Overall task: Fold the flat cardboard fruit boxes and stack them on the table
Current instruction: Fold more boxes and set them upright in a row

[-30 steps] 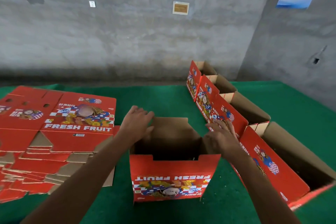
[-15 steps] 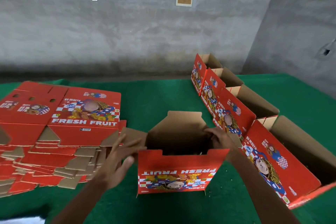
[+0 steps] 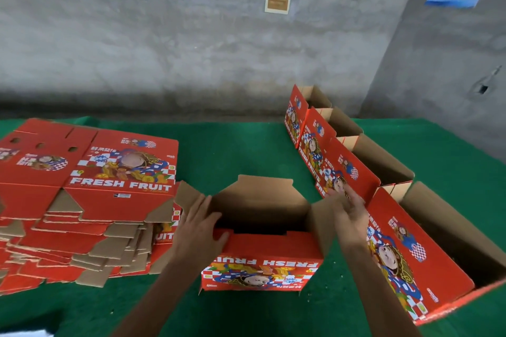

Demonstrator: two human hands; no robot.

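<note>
While left hand lies flat, fingers straight, against left end flap of half-formed box, flat stack sits just beyond it. Right hand spread, touching right flap; folded row just past. Risk: uneven push skews walls. Box mouth up, long axis hand to hand.

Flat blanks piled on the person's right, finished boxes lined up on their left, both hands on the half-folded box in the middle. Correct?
Sides are swapped. The head view shows the flat blanks on the person's left and the finished boxes on their right. Left hand and right hand are on the half-folded box.
</note>
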